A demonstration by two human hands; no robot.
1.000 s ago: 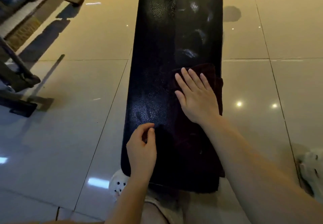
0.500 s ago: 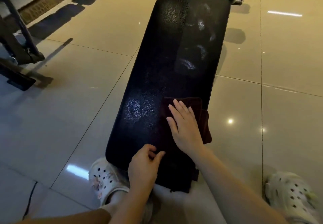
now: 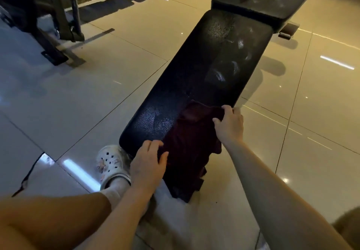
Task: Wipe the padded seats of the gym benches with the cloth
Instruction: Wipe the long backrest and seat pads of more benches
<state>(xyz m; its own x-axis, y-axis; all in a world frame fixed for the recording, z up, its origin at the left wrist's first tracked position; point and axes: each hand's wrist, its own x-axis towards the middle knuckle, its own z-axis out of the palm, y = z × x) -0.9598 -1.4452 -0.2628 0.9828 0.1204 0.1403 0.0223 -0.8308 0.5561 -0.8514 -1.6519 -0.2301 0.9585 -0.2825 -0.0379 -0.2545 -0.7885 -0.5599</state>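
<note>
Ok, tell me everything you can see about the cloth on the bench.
The cloth is dark maroon, soft and towel-like, and lies rumpled over the near end of the black padded seat, with its lower edge hanging past the seat's end. The right hand grips its far corner; the left hand holds its near left edge.

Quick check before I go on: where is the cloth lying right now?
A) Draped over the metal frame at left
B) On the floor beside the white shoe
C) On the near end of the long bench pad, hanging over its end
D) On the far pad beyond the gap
C: the dark red cloth lies on the near end of the long bench pad and hangs over its end, with the right hand gripping its far corner and the left hand at its near edge.
</note>
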